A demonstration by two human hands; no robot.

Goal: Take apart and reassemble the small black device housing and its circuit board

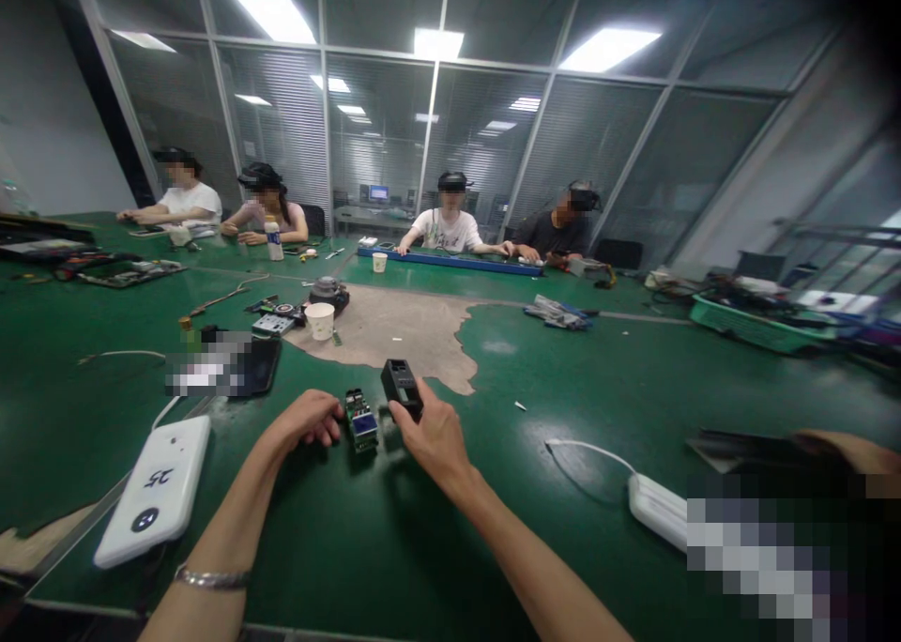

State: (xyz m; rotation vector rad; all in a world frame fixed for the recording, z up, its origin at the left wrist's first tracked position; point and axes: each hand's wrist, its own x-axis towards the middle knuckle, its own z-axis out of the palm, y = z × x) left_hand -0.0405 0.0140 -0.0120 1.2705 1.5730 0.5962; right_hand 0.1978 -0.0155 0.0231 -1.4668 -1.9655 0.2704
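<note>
Casing [396,375], mid-frame, is gripped in your right hand [436,435]; your left hand [308,423] is half-curled, empty, beside the board [364,425]; you seem to be handling the casing separately, which calls for steadiness

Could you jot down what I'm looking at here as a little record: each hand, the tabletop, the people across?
Left hand: the left hand, fingers curled, is beside a circuit board with a small screen; contact unclear
Right hand: the right hand holds a black housing
Surface: green table
Left side: white device with dark markings
Farther forward: paper cup
Across: four people wearing headgear
</note>
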